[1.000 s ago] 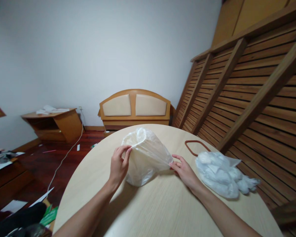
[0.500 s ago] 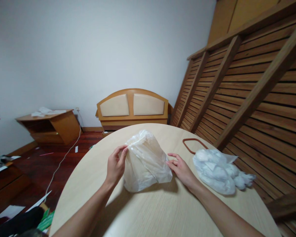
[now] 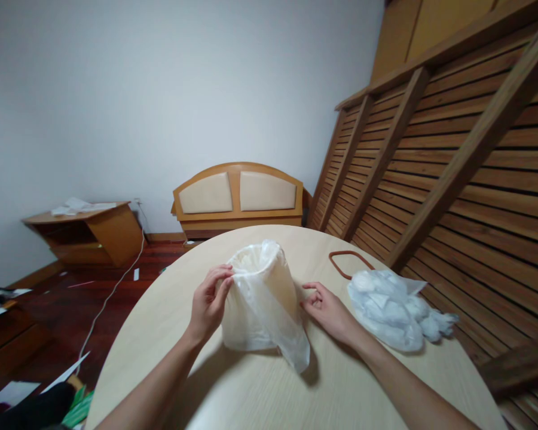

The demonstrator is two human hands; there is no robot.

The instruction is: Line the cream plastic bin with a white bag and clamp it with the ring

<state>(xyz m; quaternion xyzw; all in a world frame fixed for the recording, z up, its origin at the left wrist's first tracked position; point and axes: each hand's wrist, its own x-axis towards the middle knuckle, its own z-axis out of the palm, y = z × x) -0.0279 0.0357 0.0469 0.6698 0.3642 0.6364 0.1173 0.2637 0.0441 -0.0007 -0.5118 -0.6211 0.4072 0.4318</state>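
A pale container wrapped in a translucent white plastic bag [image 3: 257,310] stands upright on the round table [image 3: 341,382]. Its mouth faces up, with the bag folded around the rim and a loose flap hanging down its right side. At the rim's left edge my left hand [image 3: 210,298] pinches the plastic between thumb and fingers. Just right of the container, my right hand [image 3: 325,307] has curled fingers near the bag; whether they hold any of it is hard to see.
On the right of the table lie a brown rounded frame [image 3: 350,254] and a bundle of white plastic bags [image 3: 385,304]. Beyond the table stands a headboard [image 3: 237,200]; a slatted wooden panel [image 3: 430,179] leans at the right.
The plastic over the container's top has opened, showing the mouth and rim. The loose flap has dropped to the right side. My right hand's fingers have curled in.
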